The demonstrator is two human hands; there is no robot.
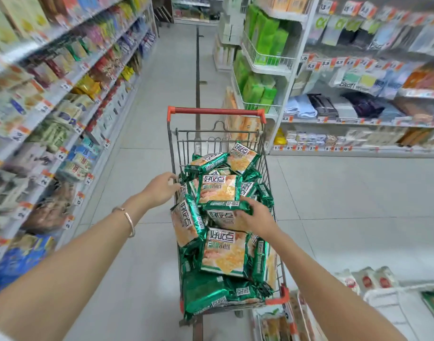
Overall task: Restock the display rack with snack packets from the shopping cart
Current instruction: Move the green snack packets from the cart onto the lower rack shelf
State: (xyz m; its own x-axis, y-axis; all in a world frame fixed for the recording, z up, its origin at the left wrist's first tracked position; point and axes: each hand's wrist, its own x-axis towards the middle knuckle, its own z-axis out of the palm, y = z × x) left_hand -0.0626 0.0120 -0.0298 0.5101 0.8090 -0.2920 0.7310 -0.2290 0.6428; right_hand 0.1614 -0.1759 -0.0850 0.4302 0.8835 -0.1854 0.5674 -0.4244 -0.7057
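Position: worn on the person's head, above the near end of the red-handled wire shopping cart (pixel 217 111).
Facing: forward and down the pale tiled aisle floor (pixel 161 107).
Nearness: close; both forearms enter from the bottom edge. The left hand (pixel 161 188) seems to touch the cart's rim, and the right hand (pixel 257 217) grips a green foil snack packet (pixel 223 219).
Edges: wide-angle bend; the stocked shelves on the left (pixel 51 94) are blurred.

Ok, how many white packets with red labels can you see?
3, side by side at lower right: left packet, middle packet, right packet. More may be hidden.
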